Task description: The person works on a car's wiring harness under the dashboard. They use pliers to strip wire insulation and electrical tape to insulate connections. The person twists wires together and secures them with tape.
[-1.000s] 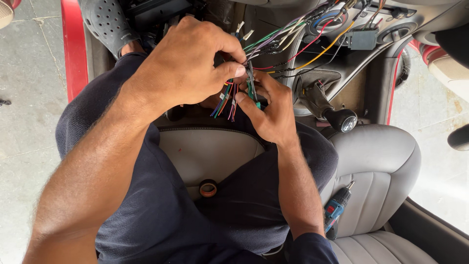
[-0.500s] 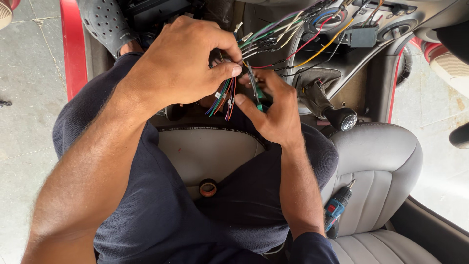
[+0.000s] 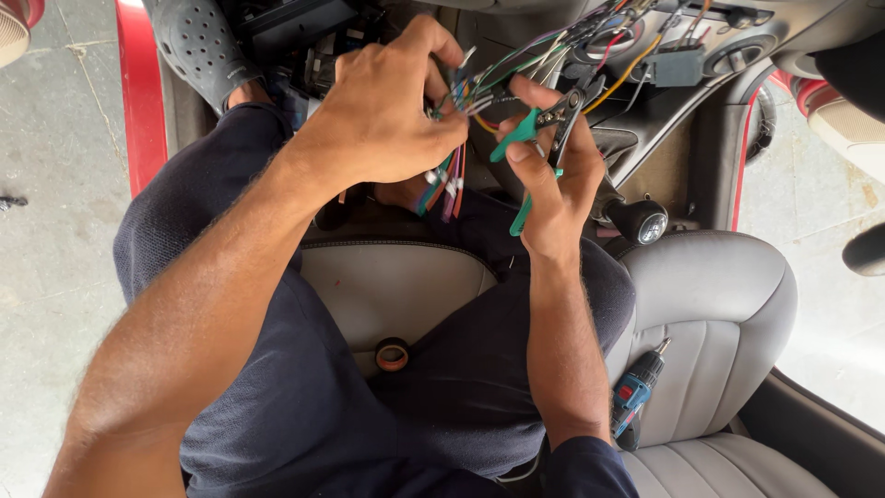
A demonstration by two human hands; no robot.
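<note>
While both hands work under the dashboard, seen from the head camera:
Landmark: grey car seat (image 3: 719, 304), on which the person sits.
Left hand (image 3: 387, 115): ahead of the seat, fingers pinched around a bundle of coloured wires (image 3: 447, 180); loose ends hang below the fist.
Right hand (image 3: 553, 175): just beside the left, gripping green-handled pliers (image 3: 535, 138), jaws pointing up toward the wires.
Wires: between the hands, above the seat's front edge, running up to the dashboard.
Tape roll (image 3: 392, 354): on the seat between the thighs.
Blue screwdriver (image 3: 636, 387): on the neighbouring seat cushion.
Gear knob (image 3: 641, 221): just ahead of that cushion.
</note>
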